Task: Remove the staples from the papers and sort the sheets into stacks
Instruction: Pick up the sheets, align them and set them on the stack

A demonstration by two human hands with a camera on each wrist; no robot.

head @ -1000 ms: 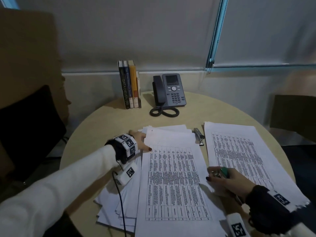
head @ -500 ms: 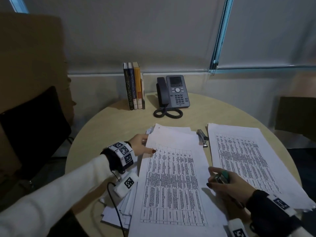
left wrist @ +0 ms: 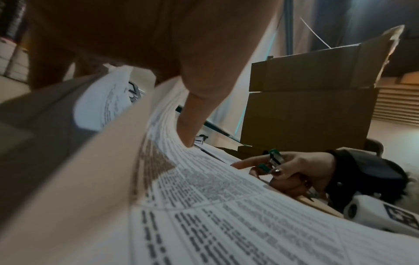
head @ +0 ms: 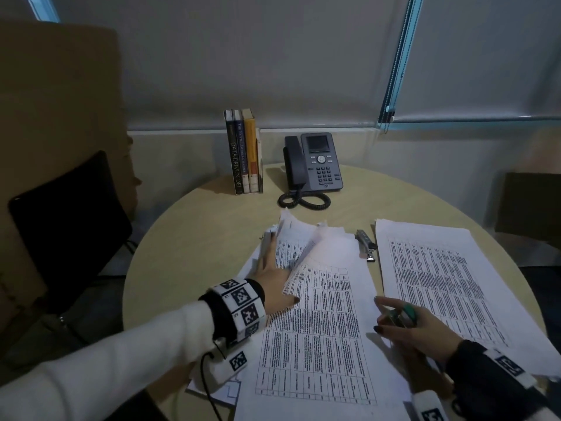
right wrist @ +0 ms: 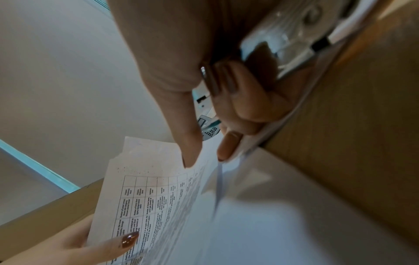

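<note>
Top sheet coming up off the middle pile

The left hand [head: 270, 287] has slid under the near-left edge of the top sheet [head: 321, 299]; a second ago it lay at the pile's left edge with the sheet flat, and now its fingers run beneath the paper while the thumb presses on top, so it pinches the sheet and curls its far-left corner up and over. The right hand [head: 416, 326] is closed around a green-handled staple remover [head: 400, 314], with 1 finger stretched out to touch the sheet's right edge, about where it sat before.

To me the lift means this sheet is already free of its staple and is being peeled away for sorting, so the step in hand looks like sorting, not prying.

The sheet lies in the middle of the round table [head: 188, 247], on top of a loose pile [head: 212, 387] that fans out toward the person at the left. Its long axis runs from the person toward the desk phone [head: 318, 162], with the table's header row at the far end. Just to the right, a second stack [head: 440, 284] lies along the same line, slightly fanned clockwise. A stapler [head: 365, 244] rests between the 2 piles at their far ends, and 4 books [head: 244, 153] stand upright left of the phone
</note>
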